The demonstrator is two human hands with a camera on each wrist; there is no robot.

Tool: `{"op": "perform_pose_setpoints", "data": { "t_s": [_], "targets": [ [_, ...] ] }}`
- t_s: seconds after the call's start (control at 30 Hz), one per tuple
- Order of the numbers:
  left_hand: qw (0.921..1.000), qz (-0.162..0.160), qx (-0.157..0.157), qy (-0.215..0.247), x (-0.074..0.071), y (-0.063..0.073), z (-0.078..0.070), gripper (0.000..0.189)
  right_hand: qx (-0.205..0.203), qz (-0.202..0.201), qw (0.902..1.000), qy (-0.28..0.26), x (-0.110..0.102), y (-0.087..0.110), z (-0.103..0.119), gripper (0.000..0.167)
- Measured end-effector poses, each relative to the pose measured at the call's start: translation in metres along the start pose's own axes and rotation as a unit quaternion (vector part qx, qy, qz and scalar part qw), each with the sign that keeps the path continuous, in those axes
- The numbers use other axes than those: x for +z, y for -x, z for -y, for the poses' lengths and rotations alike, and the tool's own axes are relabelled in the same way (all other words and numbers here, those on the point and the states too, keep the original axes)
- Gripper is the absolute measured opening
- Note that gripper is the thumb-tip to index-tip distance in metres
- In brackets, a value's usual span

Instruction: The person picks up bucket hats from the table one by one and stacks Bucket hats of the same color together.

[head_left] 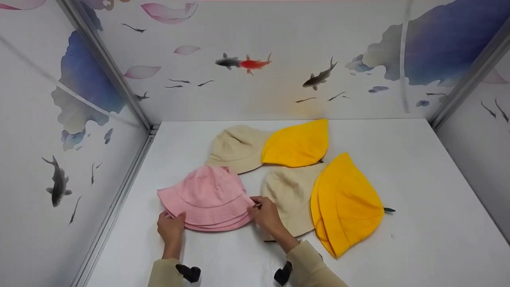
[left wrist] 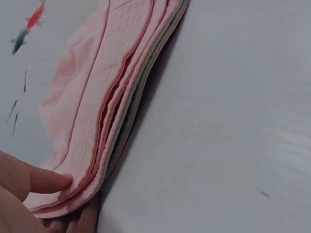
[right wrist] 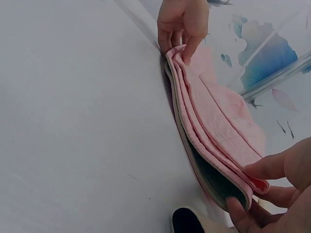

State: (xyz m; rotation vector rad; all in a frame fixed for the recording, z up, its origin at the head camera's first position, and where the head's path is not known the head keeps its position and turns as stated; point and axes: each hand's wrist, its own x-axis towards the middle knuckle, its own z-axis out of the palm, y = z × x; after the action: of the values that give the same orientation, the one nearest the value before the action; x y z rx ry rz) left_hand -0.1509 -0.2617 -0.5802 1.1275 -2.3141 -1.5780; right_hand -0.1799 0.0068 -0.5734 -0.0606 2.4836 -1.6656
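Pink bucket hats (head_left: 211, 197) lie folded flat and stacked at the left-centre of the white table. Their brims show several layers, with a green inner face (right wrist: 218, 177) on the lowest in the right wrist view. My left hand (head_left: 171, 229) pinches the left end of the brims, thumb on top and fingers underneath. At the opposite end, my right hand (head_left: 267, 215) grips the brim corners between thumb and fingers. Just beyond the right hand lies a beige bucket hat (head_left: 293, 195), partly covered by yellow hats (head_left: 348, 207).
Behind the pink hats lie another beige hat (head_left: 237, 147) and a yellow hat (head_left: 297, 145) overlapping it. A green stem-like tip (head_left: 389, 210) sticks out from the right yellow hats. Printed panels (head_left: 255, 95) enclose the table (head_left: 430, 191) at the back and sides.
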Motion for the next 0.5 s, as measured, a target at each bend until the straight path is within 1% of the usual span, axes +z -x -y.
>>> {"op": "perform_pose_setpoints", "data": {
  "t_s": [0.13,0.27,0.33,0.4,0.5],
  "targets": [
    [0.9998,-0.003,0.017,-0.005,0.002,0.004,0.000,0.063,0.002,0.006,0.9999,-0.009,0.000,0.001,-0.002,0.032],
    [0.9990,-0.010,0.041,-0.018,0.003,0.009,0.000,0.071,-0.001,0.019,0.9995,-0.026,-0.002,0.001,-0.003,0.033],
    [0.9973,-0.025,0.061,-0.033,0.004,0.012,-0.001,0.074,-0.004,0.023,0.9991,-0.036,-0.004,0.001,-0.003,0.032],
    [0.9945,-0.048,0.083,-0.042,0.006,0.016,-0.003,0.074,-0.007,0.023,0.9987,-0.044,-0.007,0.002,-0.004,0.032],
    [0.9898,-0.079,0.108,-0.049,0.011,0.021,-0.007,0.068,-0.001,0.014,0.9987,-0.050,-0.015,0.003,-0.004,0.031]
  ]
}}
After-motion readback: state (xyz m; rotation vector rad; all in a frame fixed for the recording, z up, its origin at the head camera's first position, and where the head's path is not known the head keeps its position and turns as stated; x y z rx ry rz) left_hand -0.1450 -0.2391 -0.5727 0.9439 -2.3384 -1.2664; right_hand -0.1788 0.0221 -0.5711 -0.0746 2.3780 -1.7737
